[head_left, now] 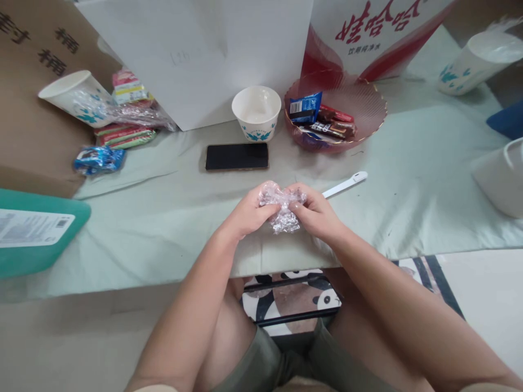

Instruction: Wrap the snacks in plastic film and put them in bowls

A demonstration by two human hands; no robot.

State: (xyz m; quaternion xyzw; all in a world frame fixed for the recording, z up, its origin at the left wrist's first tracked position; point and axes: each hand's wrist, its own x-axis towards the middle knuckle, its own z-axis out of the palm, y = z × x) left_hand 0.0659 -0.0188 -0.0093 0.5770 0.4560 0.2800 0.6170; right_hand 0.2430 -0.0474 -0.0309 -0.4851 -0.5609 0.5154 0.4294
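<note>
A crumpled bunch of clear plastic wrap is gathered between my two hands above the front part of the cloth-covered table. My left hand pinches its left side, the thumb lying across the plastic. On the opposite side my right hand grips it between thumb and fingers. Whether anything sits inside the plastic, I cannot tell. Just beyond my right hand lies a white plastic stick, its near end hidden by the hand. Farther back, a dark phone rests flat in front of a white paper bowl.
A pink ribbed bowl holds wrapped snacks. Paper cups stand at left and right, beside a white container. Snack packets lie near a cardboard box. A green package occupies the left edge; white boxes line the back.
</note>
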